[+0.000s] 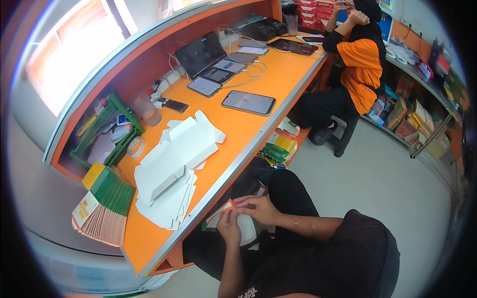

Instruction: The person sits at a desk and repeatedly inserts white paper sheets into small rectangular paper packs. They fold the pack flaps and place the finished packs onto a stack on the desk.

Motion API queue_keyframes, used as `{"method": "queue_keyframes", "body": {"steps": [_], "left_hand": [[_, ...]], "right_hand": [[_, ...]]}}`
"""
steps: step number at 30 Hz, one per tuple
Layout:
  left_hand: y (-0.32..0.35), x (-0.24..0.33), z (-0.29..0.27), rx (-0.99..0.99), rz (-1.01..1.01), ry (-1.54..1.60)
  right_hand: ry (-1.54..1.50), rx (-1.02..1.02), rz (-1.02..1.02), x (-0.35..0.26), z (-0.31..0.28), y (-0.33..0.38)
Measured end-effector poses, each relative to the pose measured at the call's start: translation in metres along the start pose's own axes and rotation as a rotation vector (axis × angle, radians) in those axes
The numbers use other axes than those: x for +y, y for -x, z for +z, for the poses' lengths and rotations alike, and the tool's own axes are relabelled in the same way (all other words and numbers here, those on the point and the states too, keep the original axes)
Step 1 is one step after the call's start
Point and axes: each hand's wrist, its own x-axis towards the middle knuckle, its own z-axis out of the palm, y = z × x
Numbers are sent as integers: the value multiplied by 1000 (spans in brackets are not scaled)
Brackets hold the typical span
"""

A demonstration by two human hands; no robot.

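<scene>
Left hand: fingers pinched the orange-and-white card piece, near the table;
Right hand: fingertips gripped its upper end;
Tabletop, near: white carton blanks lay beside a fanned stack;
Beyond: phone, face up;
Far: person sat.

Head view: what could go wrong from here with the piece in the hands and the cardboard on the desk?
The left hand and right hand hold the orange-and-white card piece off the desk, so it might slip or bend crookedly unsupported.
The white card sheets overlap loosely near the front edge; a bump could push some off.
The fanned stack of printed cartons seems to jut past the desk's left end, so it might tip.
</scene>
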Motion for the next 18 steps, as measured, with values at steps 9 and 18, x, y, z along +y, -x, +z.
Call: {"method": "queue_keyframes", "body": {"steps": [9,18], "left_hand": [[-4,2,13,48,-8,59],[55,122,12,-1118,-59,-608]], "right_hand": [[-1,79,-137,-8,14,-5],[178,109,-190,12,-10,-45]]}}
